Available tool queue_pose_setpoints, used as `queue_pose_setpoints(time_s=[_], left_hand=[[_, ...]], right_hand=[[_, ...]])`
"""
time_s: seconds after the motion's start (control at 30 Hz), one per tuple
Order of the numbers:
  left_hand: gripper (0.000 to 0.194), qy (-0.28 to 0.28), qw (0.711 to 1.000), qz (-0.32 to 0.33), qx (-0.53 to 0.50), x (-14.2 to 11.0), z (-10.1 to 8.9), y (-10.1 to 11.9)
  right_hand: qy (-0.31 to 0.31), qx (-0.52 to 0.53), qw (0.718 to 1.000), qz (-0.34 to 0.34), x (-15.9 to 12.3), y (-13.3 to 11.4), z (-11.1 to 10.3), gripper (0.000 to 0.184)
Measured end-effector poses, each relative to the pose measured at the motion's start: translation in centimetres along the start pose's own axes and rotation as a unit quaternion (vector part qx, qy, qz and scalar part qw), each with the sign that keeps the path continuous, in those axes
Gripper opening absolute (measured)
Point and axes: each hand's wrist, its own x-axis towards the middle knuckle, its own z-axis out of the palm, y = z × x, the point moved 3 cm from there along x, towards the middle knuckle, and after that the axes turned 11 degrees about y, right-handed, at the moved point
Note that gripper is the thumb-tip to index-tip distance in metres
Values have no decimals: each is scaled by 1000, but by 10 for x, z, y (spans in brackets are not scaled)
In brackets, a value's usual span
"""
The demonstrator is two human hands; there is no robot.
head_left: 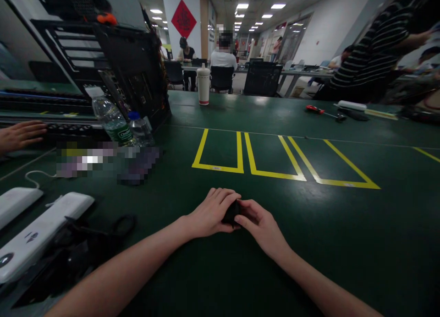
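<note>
The small black object (231, 212), low over or on the near middle of the desk (343, 243), was grasped between left hand (209, 214) and right hand (263, 225), probably light, best pinched by its sides; its stiffness was unclear.

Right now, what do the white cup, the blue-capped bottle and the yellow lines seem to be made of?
The white cup looks like smooth plastic or coated metal; its opaque, softly shining wall leaves this open. The blue-capped bottle seems thin, glossy plastic, being see-through with bright highlights. The yellow lines look like shiny adhesive tape: flat, even strips.
</note>
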Motion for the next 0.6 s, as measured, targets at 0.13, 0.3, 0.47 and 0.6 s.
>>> queue_pose_setpoints(time_s=[0.13,0.3,0.47,0.6], left_hand=[[75,-3,1000,7,-13,-1,2,-2],[68,-11,1000,3,-17,0,2,-3],[61,-13,1000,0,-23,1,0,-2],[61,-13,999,-6,-35,0,0,-2]], right_hand=[[18,-52,996,-73,-4,-4,0,27],[25,-69,993,-88,-5,-1,0,26],[15,-40,997,-63,-5,2,1,23],[16,-25,998,-61,-5,1,2,24]])
